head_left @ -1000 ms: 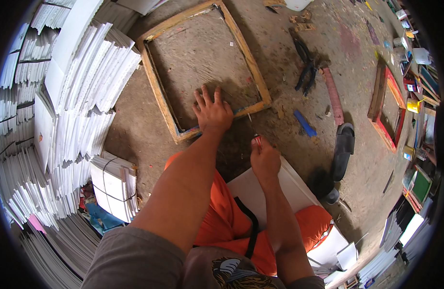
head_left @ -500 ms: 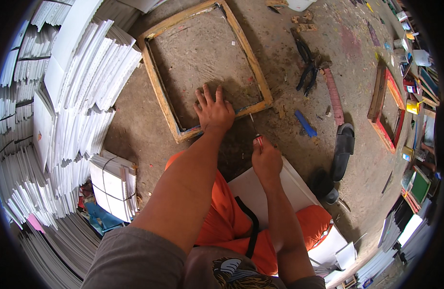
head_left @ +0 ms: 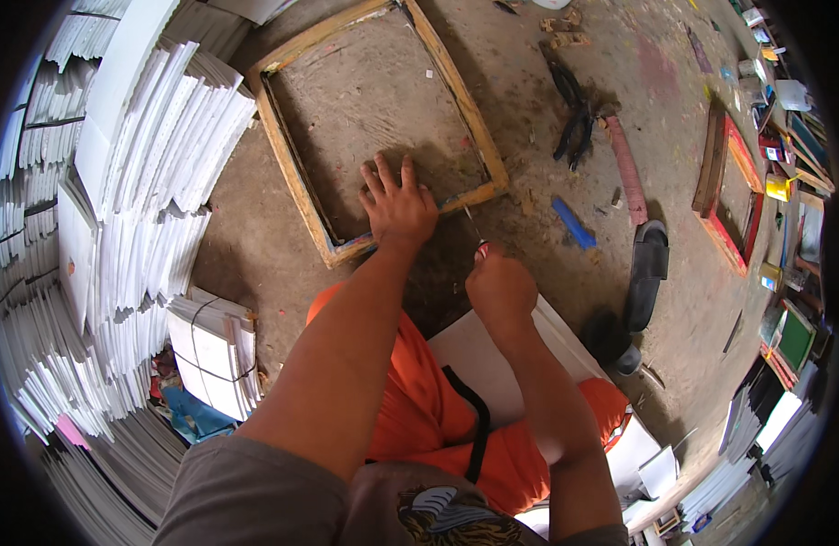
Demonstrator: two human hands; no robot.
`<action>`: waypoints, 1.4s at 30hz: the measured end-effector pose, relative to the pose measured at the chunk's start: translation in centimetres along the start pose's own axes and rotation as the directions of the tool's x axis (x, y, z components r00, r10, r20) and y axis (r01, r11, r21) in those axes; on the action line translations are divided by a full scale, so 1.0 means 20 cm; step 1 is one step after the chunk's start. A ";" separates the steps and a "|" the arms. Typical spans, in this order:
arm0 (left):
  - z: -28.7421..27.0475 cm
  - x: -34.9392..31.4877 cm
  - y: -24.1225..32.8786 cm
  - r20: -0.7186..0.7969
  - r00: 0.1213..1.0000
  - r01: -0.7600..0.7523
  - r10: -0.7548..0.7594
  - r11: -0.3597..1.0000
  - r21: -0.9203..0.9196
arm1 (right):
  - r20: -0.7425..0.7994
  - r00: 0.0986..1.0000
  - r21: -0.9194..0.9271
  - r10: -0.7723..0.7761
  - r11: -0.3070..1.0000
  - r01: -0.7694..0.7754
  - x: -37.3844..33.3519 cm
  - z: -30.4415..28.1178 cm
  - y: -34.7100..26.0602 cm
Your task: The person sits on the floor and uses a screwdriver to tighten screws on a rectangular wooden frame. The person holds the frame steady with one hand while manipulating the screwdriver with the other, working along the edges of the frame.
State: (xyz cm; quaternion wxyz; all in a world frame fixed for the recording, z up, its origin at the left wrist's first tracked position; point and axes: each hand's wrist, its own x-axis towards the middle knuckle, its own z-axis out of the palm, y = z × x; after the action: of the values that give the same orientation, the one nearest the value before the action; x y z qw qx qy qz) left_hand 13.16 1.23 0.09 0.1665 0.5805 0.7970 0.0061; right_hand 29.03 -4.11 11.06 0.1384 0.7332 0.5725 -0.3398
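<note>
On the floor ahead of me lies a wooden frame with no panel inside it. My left hand presses on the frame's near bar, its fingers spread over the inner edge toward the ground. My right hand is closed around the red handle of a screwdriver. The thin metal shaft points away from me, and its tip meets or nearly meets the near bar by the right corner; contact is hard to make out. Most of the handle is hidden in my fist.
Tall stacks of white sheets line the left side. To the right lie black-handled pliers, a pink-wrapped handle, a blue piece and a black slipper. Farther right is a smaller red-and-brown frame.
My right fist has turned over more and moved slightly left and forward, covering more of the screwdriver's handle. My left hand stays on the frame; the whole view has shifted a little.
</note>
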 end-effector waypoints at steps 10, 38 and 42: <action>-0.01 0.01 0.00 0.006 1.000 0.027 -0.027 0.999 -0.027 | -0.063 0.997 0.116 -0.036 0.992 0.043 0.00 0.08 0.10; -0.02 0.00 0.01 0.018 1.000 -0.004 0.004 1.000 -0.008 | 0.011 0.999 0.688 0.035 0.725 -0.033 0.07 0.29 0.11; 0.00 0.01 -0.01 -0.017 1.000 0.006 -0.006 1.000 -0.012 | 0.431 0.903 0.882 -0.004 0.214 -0.420 0.04 0.20 0.09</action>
State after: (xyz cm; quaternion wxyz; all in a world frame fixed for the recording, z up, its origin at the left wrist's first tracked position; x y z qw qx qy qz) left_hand 12.94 1.36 -0.06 0.1632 0.5770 0.8002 0.0154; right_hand 29.41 -6.57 7.26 -0.1978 0.6611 0.1026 -0.7164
